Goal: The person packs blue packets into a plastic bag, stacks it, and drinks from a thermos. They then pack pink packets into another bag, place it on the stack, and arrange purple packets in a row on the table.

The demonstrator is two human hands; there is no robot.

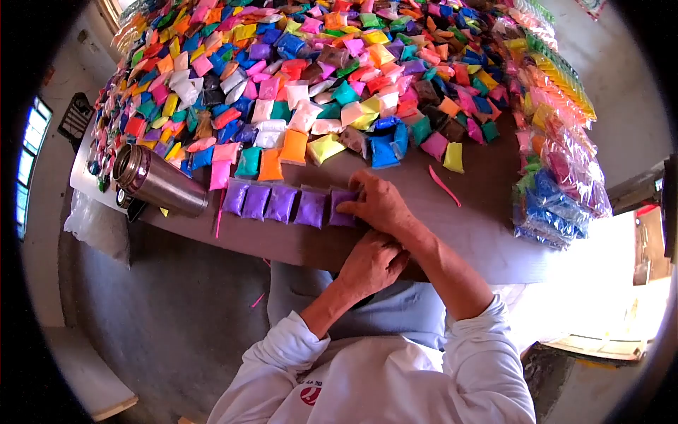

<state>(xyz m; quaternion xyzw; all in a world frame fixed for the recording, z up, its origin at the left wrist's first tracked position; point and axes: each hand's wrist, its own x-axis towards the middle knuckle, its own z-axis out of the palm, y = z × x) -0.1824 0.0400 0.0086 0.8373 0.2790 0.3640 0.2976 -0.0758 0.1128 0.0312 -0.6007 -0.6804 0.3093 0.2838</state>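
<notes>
Several small clear packets with purple filling lie side by side along the near part of the table, one purple packet in mid-row. My right hand is at the right end of this row, its thumb and fingers closed on the last purple packet. Just below the right wrist, my left hand is curled closed near the table's edge. Its inner fingers are hidden, so whatever it may hold does not show.
A large heap of colourful packets covers the table's far side. Bundled bags are stacked at right. A steel flask leans at left. Pink plastic strips lie on the table, one pink strip right of my hand.
</notes>
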